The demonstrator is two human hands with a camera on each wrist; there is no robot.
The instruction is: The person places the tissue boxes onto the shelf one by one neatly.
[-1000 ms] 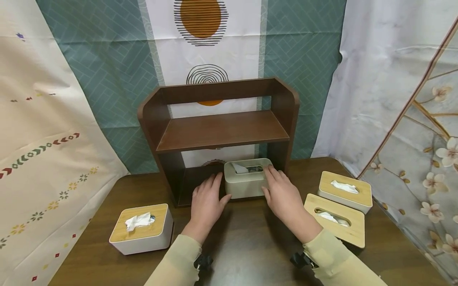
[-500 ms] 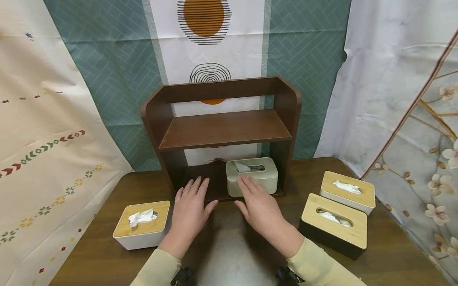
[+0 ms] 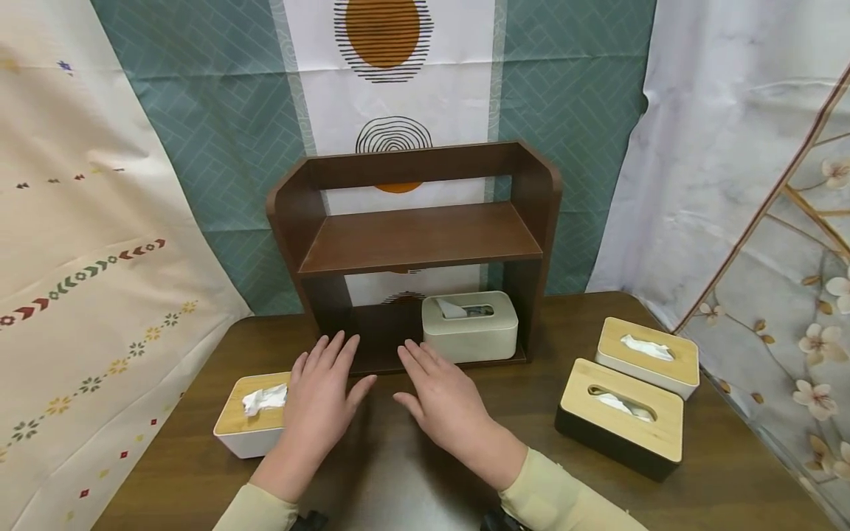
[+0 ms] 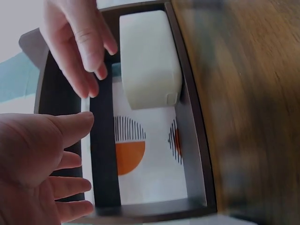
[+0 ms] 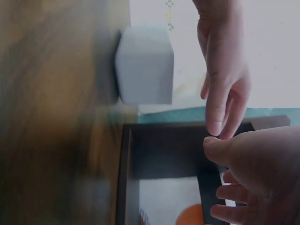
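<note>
Two bare hands are seen, the left hand [image 3: 319, 405] and the right hand [image 3: 445, 402], with no rings, gloves or watch on them. Both forearms are covered by long sleeves [image 3: 571, 498] of pale yellowish-beige, soft-looking fabric, ending at the wrists. A small dark mount [image 3: 494, 520] is glimpsed beneath each wrist.

I can read no words, brands or numbers here; the cloths behind carry only patterns.
</note>
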